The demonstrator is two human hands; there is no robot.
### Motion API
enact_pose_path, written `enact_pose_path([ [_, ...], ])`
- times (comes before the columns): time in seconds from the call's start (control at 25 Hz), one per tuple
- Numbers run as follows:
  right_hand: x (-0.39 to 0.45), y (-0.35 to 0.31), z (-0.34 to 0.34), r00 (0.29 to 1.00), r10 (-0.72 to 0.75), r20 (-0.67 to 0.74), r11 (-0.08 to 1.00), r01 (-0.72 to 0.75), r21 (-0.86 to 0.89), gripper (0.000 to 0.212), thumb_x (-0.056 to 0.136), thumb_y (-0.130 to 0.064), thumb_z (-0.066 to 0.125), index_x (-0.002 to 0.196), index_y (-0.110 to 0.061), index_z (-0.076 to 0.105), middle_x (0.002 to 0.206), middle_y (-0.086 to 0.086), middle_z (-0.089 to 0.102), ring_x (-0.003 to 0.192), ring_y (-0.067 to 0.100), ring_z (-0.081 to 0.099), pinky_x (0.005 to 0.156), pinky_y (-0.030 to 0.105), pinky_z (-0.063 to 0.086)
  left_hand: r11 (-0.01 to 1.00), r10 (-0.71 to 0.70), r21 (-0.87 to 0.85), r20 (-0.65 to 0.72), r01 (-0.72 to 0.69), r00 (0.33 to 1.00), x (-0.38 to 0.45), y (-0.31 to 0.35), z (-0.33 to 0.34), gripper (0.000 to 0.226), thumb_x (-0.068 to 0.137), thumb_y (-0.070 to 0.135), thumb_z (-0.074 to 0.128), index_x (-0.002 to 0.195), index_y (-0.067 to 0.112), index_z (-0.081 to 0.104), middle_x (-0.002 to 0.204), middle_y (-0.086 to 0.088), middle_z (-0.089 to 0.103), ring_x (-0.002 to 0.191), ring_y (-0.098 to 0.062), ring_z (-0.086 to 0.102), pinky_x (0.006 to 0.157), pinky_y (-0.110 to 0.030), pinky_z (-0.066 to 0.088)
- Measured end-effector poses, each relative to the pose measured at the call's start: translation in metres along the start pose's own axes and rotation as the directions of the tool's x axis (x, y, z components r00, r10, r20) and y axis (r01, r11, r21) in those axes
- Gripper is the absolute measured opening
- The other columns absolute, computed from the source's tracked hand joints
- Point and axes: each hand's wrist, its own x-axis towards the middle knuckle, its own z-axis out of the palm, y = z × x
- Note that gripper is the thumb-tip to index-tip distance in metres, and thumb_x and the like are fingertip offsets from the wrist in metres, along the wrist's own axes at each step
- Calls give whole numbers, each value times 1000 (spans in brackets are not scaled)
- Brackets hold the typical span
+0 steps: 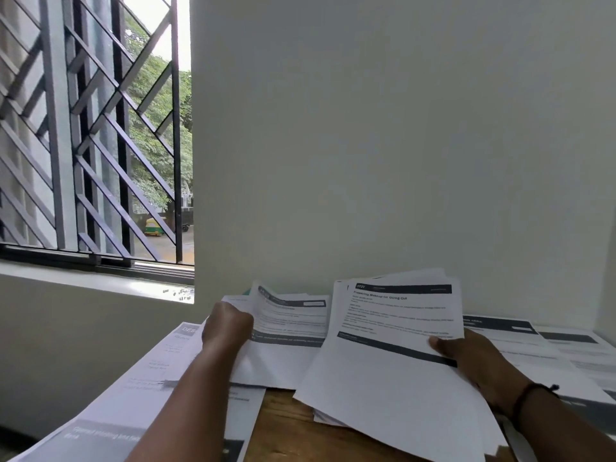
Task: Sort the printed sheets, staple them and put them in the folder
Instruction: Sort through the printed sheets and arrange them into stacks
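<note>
The desk (286, 425) is wooden, brown, and shows bare only in a narrow strip near the front edge, between two spreads of paper. It stands against a pale wall at the back. Along the left edge lie printed sheets (133, 388), overlapping, with dark header bands and grey text too blurred to read. At the back middle lies another pile (293, 315) of printed pages, with a bit of something teal (247, 291) showing behind it at the back edge. Toward the right edge and back right corner more sheets (566, 348) lie flat, side by side and overlapping, each with a dark band across the top.
</note>
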Motion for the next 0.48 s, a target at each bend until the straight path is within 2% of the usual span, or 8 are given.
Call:
enact_pose_path([
  [0.08, -1, 0, 0, 1000, -6, 7, 1000, 6, -11, 27, 88, -1, 63, 115, -7, 63, 107, 11, 68, 89, 21, 65, 65, 26, 49, 980, 41, -199, 55, -30, 998, -3, 4, -6, 23, 62, 17, 59, 80, 5, 66, 89, -20, 70, 82, -37, 66, 80, -41, 56],
  [0.12, -2, 0, 0, 1000, -6, 6, 1000, 6, -21, 27, 88, -1, 63, 115, -6, 63, 108, 11, 68, 90, 21, 65, 66, 26, 50, 958, 77, -279, 29, -65, 997, -7, 9, -8, 25, 60, 20, 59, 78, 6, 68, 85, -18, 70, 78, -35, 66, 79, -42, 56],
  [0.2, 0, 3, 2, 1000, 3, 2, 1000, -3, -27, 28, 89, 0, 63, 117, -4, 63, 111, 12, 68, 94, 25, 65, 74, 30, 52, 880, 124, -443, -133, -171, 983, -12, 17, -11, 17, 77, 20, 63, 89, 10, 71, 84, -12, 70, 77, -30, 63, 74, -36, 52],
  [0.28, 2, 5, 5, 1000, 13, 4, 1000, -13, -24, 30, 88, 3, 62, 118, -1, 63, 114, 14, 67, 100, 31, 64, 88, 39, 52, 709, 48, -681, -215, -185, 976, -16, 27, -20, 12, 92, 18, 59, 99, 14, 67, 86, -7, 66, 79, -26, 60, 73, -38, 51],
  [0.36, 3, 5, 7, 1000, 18, -4, 1000, -18, -25, 31, 87, 7, 60, 118, 1, 63, 114, 16, 68, 103, 33, 64, 95, 42, 50, 500, -40, -862, -122, -86, 992, -17, 30, -25, 13, 92, 15, 60, 105, 16, 64, 98, -7, 66, 89, -25, 62, 75, -35, 53],
  [0.4, 3, 5, 7, 1000, 14, -12, 1000, -15, -27, 32, 87, 8, 60, 118, 2, 63, 113, 16, 68, 104, 33, 64, 96, 42, 49, 474, -53, -880, -64, -31, 997, -20, 31, -24, 19, 91, 12, 60, 110, 15, 63, 105, -8, 65, 93, -26, 62, 75, -33, 52],
  [0.48, 2, 4, 8, 1000, 10, -17, 1000, -10, -12, 32, 87, 8, 60, 117, 1, 64, 113, 15, 68, 105, 32, 64, 96, 41, 49, 564, -35, -825, 35, 49, 999, -33, 36, -19, 21, 91, 10, 61, 112, 12, 59, 105, -10, 61, 91, -28, 60, 75, -35, 50],
])
